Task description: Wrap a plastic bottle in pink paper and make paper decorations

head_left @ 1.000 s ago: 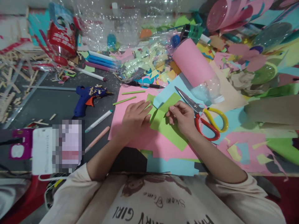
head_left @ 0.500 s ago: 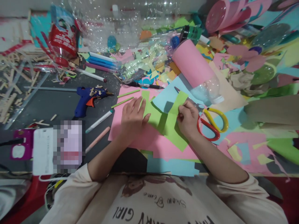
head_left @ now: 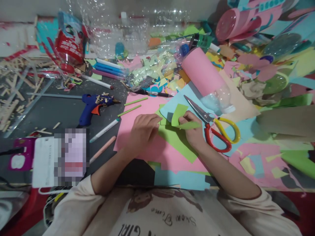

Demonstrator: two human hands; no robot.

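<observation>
My right hand pinches a small piece of green paper, which curls up above the sheets. My left hand rests with fingers stretched and close together at the left edge of a larger green sheet. Both hands are over a pink sheet. Right beside my right hand lie scissors with one red and one yellow handle, blades parted slightly or closed, I cannot tell. Two thin green strips sit just beyond my left hand.
A blue glue gun lies at the left, with markers near it. A pink-wrapped bottle lies behind the scissors. Wooden sticks are heaped far left, paper scraps far right. A phone is at the front left.
The green piece in my right hand has lifted and curled, and the hand has dropped slightly, uncovering the scissors. My left hand has moved down, its fingers now closer together and pointing right.
</observation>
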